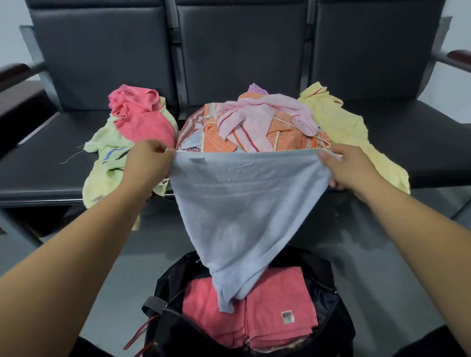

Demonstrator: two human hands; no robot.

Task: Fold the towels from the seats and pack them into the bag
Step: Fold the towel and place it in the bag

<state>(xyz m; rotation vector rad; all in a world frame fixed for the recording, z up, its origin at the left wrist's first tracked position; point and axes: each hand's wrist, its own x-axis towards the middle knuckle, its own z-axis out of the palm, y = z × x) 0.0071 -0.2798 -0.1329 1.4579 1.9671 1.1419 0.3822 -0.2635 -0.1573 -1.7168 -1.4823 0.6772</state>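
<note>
Head view: one blue towel (244, 210) is held spread in the air directly above the bag (170, 333).
Towel against fingers: the top edge is drawn taut between two hands. One top corner is pinched in the fingers (162, 150) of the left hand (149, 162), the other in the fingers (328, 157) of the right hand (352, 169). The rest hangs below the fingers and narrows to a tip.
Tip of towel: it is seen against the pink folded towel (278, 308) lying inside the bag; whether they touch cannot be told.
Counts: one bag, open at the top, is seen on the floor. Pink folded cloth is seen in it, and its number of pieces cannot be told. Three heaps are left on the surface (42, 166) beyond the bag, and three backrests (241, 45) are counted behind them.
Heap beyond the bag, to its left: a pink towel (143, 116) is bunched on a pale green towel (104, 152).
Heap straight beyond the bag: an orange patterned towel (284, 134) is topped by a light pink striped towel (258, 112).
Heap beyond the bag, to its right: one yellow towel (345, 126) is draped over the front edge of the surface.
Left fingers: curled tight, clamped on the towel corner.
Right fingers: curled tight, clamped on the opposite corner.
</note>
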